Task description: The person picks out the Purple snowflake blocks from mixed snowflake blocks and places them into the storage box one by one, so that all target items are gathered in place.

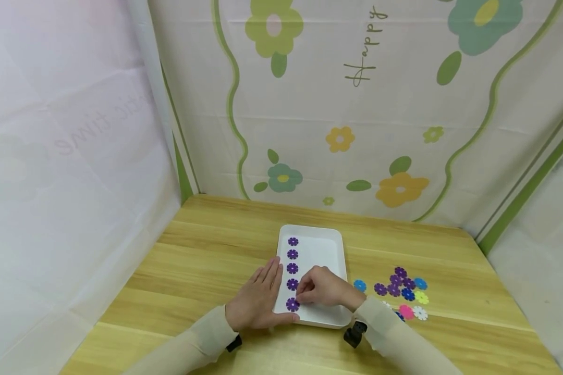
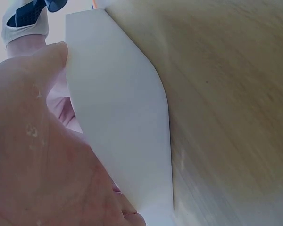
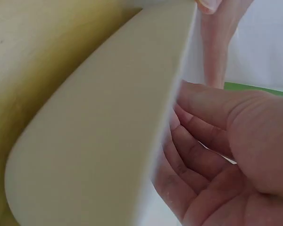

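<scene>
Leftmost, the wooden desk lies bare and open from its left edge up to the left hand, which rests flat with straight fingers, palm down on the desk and its fingertips against the left rim of the white tray; it holds nothing, and the left wrist view shows the thumb touching the tray's outer wall. Inside the tray, a column of five purple flower pieces runs along the left side, from the far one down to the nearest purple flower piece, each lying flat and just apart from the next; the rest of the tray floor to the right of the column is plain white. Over the tray's near half, the right hand has its fingers curled, the fingertips pinching or pressing at the right edge of that nearest purple flower piece, though which of the two cannot be told. From the right wrist, the curled fingers sit just inside the tray's rim. Further right, on the desk and well apart from the tray, lies a loose cluster of flower pieces in purple, blue, yellow-green, pink and white, some touching or overlapping. Beyond them the desk stays open to its right edge.
</scene>
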A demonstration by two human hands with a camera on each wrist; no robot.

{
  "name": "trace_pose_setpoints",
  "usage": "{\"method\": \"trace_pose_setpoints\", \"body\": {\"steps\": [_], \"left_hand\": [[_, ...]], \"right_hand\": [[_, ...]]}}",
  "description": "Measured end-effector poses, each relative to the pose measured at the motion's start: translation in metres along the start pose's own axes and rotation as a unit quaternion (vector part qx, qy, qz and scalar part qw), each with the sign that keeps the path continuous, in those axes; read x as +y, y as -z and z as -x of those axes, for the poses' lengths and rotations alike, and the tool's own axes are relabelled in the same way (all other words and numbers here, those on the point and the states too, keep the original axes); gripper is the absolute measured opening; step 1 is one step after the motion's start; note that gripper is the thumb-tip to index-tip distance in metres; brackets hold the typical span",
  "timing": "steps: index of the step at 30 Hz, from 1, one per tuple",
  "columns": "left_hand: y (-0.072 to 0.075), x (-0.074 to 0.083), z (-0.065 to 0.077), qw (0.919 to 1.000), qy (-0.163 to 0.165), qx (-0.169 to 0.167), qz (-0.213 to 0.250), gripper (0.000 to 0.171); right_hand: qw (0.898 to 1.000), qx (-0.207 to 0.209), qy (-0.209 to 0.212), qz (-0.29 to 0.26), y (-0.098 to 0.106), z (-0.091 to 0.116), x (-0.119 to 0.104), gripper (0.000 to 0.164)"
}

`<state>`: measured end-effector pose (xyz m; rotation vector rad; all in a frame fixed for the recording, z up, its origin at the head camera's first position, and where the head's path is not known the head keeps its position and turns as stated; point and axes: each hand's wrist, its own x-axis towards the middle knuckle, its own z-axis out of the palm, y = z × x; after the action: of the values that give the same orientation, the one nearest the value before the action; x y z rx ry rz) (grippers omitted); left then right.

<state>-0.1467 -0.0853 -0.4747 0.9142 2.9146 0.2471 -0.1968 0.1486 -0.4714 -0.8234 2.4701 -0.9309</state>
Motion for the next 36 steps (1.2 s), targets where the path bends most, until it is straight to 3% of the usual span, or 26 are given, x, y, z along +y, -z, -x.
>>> {"method": "trace_pose_setpoints", "body": {"steps": [8, 15, 22, 29, 36], "left_hand": [[0.002, 0.001, -0.002, 0.9998, 0.013, -0.012, -0.002, 0.122], [0.001, 0.0, -0.003, 0.9999, 0.01, -0.012, 0.004, 0.121], [0.001, -0.001, -0.001, 1.0, -0.003, -0.003, 0.008, 0.12], [0.003, 0.0, 0.0, 0.9999, -0.002, -0.005, 0.015, 0.119], [0.004, 0.002, 0.002, 0.9995, -0.002, -0.011, 0.029, 0.12]], "right_hand": [[1.0, 0.009, 0.018, 0.002, 0.034, 0.018, 0.005, 0.011], [1.0, 0.017, 0.015, 0.007, 0.074, 0.051, 0.022, 0.018], [0.996, 0.052, -0.003, 0.07, 0.106, 0.088, 0.053, 0.022], [0.987, 0.077, -0.033, 0.136, 0.117, 0.119, 0.08, 0.029], [0.982, 0.097, -0.052, 0.151, 0.106, 0.136, 0.104, 0.03]]}}
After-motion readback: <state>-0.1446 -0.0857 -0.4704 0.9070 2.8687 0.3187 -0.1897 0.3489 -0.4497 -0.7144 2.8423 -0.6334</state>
